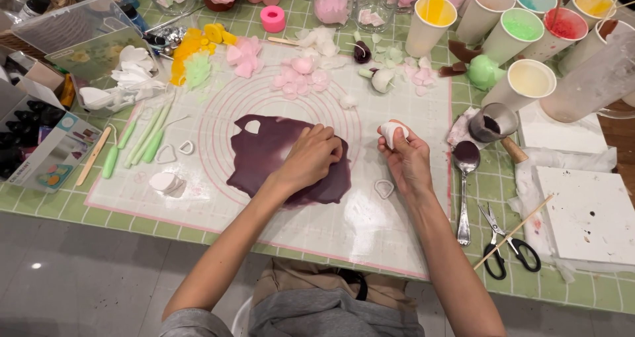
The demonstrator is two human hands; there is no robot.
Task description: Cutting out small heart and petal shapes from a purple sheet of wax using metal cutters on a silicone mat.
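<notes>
The left hand (311,157) presses on a rolled purple sheet (264,153) mid-surface; the right hand (405,158) grips a white ball (391,133) just beside it.

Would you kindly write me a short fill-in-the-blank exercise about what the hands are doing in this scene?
1. The left hand presses on a rolled-out sheet coloured ____.
2. The right hand holds a small ____ lump.
3. The spoon lies beside black-handled ____.
Missing words: purple; white; scissors

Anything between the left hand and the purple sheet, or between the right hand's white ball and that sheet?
No. The left hand already presses on the purple sheet. The right hand holds the white ball just off its edge; only bare mat lies between.
</notes>
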